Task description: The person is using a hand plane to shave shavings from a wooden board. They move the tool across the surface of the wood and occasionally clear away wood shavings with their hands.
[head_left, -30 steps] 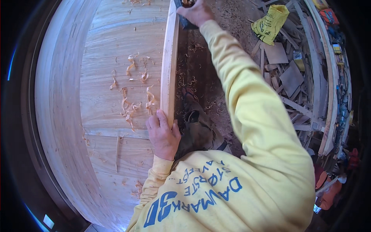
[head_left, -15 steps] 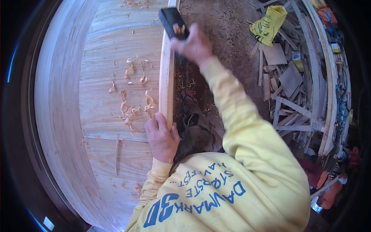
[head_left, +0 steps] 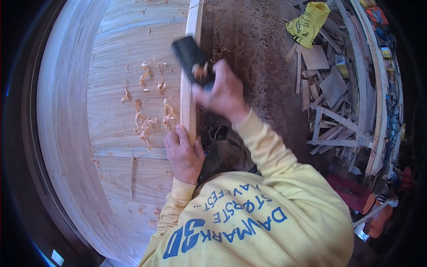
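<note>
My right hand [head_left: 226, 94] is closed on the back part of a dark hand plane [head_left: 189, 51], somewhat blurred, with curled shavings [head_left: 199, 70] bunched in its opening. The plane lies slantwise over a pale wooden strip [head_left: 188, 113] that runs along the right edge of a broad wooden panel [head_left: 120, 84]. Nearer to me, my left hand [head_left: 183, 156] clasps the same strip, its fingers over the top and the thumb at the right side. Loose shavings [head_left: 143, 122] lie on the panel left of the strip.
A thin wooden stick [head_left: 132, 178] lies on the panel. Right of the strip is a brown, speckled floor [head_left: 262, 58]. Farther right, scrap wood [head_left: 333, 89] is heaped with a yellow bag [head_left: 308, 24] on top, beside a cluttered shelf [head_left: 391, 80].
My right hand has drawn the hand plane back toward me along the strip. My left hand keeps its hold at nearly the same place.
</note>
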Tool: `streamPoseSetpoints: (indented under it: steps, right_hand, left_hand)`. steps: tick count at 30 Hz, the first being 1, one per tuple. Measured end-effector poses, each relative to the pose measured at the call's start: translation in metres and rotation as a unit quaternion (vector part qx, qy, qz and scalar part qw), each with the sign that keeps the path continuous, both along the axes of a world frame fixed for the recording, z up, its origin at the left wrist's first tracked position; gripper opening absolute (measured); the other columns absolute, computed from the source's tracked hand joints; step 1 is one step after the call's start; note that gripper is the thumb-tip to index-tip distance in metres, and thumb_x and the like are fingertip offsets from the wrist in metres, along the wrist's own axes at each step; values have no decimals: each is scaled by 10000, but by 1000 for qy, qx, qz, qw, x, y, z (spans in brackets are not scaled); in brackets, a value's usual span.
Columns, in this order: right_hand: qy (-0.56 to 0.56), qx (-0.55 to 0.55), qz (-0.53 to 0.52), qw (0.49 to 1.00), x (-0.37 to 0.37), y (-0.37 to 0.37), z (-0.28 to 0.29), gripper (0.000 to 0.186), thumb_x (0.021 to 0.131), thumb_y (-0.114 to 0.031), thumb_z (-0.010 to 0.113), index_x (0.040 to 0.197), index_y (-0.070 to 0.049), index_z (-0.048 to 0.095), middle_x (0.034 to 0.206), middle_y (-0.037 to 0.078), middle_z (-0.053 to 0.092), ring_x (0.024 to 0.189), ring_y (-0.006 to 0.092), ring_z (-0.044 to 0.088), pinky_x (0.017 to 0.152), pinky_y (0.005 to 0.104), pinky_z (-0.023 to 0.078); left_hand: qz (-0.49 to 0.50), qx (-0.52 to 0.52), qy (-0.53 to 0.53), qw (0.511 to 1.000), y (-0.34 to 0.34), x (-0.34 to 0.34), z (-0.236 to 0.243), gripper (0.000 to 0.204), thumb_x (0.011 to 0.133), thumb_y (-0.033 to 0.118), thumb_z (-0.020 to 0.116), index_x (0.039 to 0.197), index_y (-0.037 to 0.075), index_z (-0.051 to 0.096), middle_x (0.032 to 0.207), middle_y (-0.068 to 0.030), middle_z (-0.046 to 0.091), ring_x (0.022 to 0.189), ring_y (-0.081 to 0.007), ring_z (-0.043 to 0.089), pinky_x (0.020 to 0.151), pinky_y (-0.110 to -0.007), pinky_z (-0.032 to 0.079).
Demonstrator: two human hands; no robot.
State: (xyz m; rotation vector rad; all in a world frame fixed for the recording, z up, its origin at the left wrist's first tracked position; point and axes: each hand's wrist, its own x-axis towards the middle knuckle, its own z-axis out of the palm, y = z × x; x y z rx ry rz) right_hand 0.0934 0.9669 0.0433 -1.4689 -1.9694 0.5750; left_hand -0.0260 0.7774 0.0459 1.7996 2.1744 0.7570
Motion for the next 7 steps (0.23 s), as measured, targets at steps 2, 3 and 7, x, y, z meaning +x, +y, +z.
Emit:
streamPoseSetpoints:
  steps: [2,3,7]
  right_hand:
    - [-8,-45,-71,996,-2,88,9,684,753,-459,844,1146,39,589,1102,285,725,928,431,760,829,501,629]
    - [-21,-36,-91,995,5,139,7,797,757,-502,844,1269,57,600,1214,288,737,1023,392,773,908,483,621]
    - [-74,-94,-105,987,-16,196,11,919,735,-608,841,1331,25,542,1222,319,727,1144,486,719,1018,514,566]
  left_hand:
    - [-13,-9,1,1000,3,4,0,706,811,94,816,1417,-112,517,1064,-242,532,987,-446,536,857,-542,475]
    - [-20,-4,0,1000,8,7,-1,706,811,94,816,1417,-112,517,1064,-242,532,987,-446,536,857,-542,475]
    - [-6,-11,7,1000,5,4,-6,741,825,105,821,1456,-109,496,1082,-238,542,1006,-437,540,863,-549,474]
